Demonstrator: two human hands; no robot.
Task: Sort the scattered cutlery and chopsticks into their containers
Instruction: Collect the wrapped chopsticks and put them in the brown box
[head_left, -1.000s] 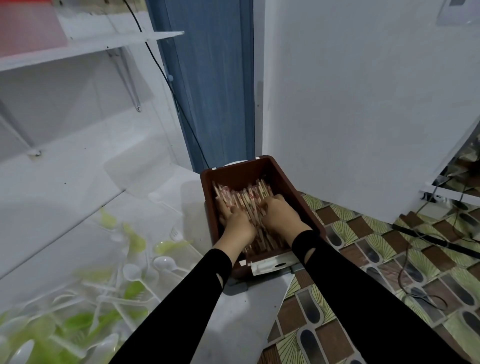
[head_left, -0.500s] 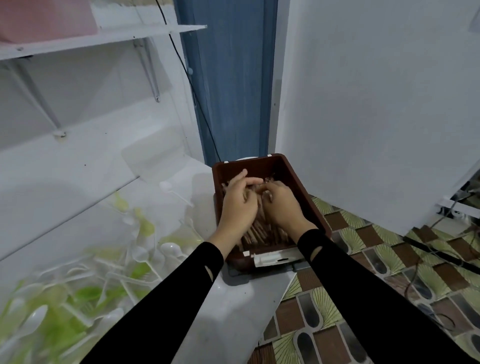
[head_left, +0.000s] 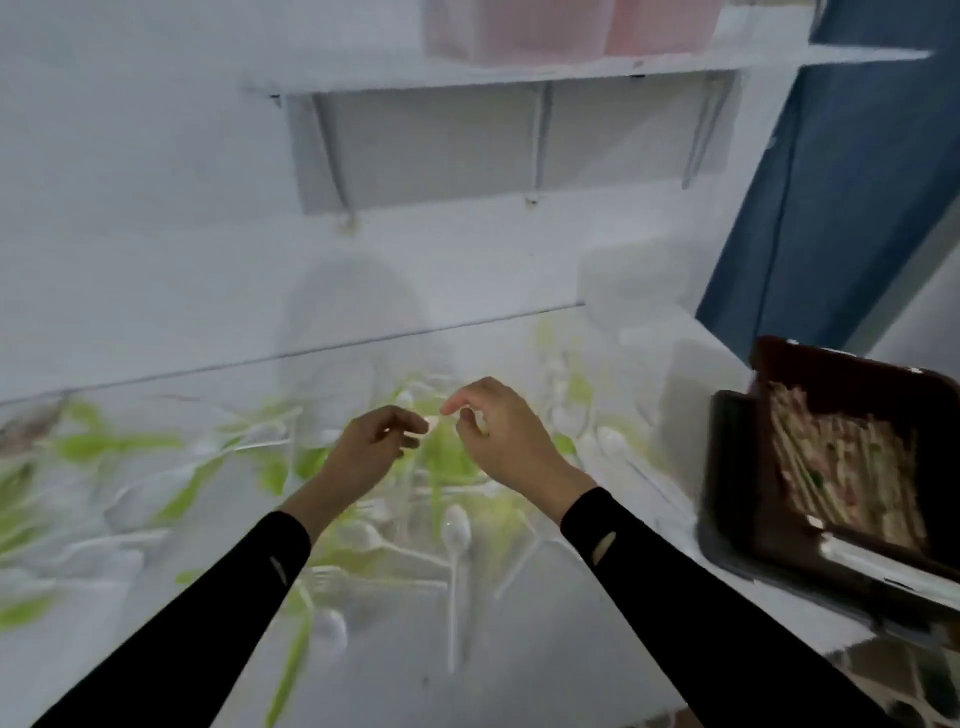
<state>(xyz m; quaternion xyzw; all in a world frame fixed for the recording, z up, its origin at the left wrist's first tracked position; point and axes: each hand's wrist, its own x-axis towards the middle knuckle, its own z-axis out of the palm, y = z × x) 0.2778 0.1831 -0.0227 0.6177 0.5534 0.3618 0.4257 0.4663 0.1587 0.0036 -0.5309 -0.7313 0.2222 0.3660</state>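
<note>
White plastic spoons (head_left: 456, 525) and green cutlery (head_left: 447, 457) lie scattered over the white counter (head_left: 519, 675). My left hand (head_left: 369, 447) and my right hand (head_left: 506, 431) hover side by side above the pile, fingers loosely curled, holding nothing. A brown bin (head_left: 727, 467) with wrapped chopsticks (head_left: 841, 462) packed inside stands at the counter's right end, well to the right of both hands. The frame is motion-blurred.
A white wall shelf (head_left: 519, 73) carries pink boxes (head_left: 519, 26) above the counter. A blue door (head_left: 841, 182) stands at the right. Patterned floor tiles (head_left: 893, 675) show past the counter's right edge.
Both hands left the chopstick bin and moved left over the scattered spoons. The view swung left, so the bin now sits at the right edge.
</note>
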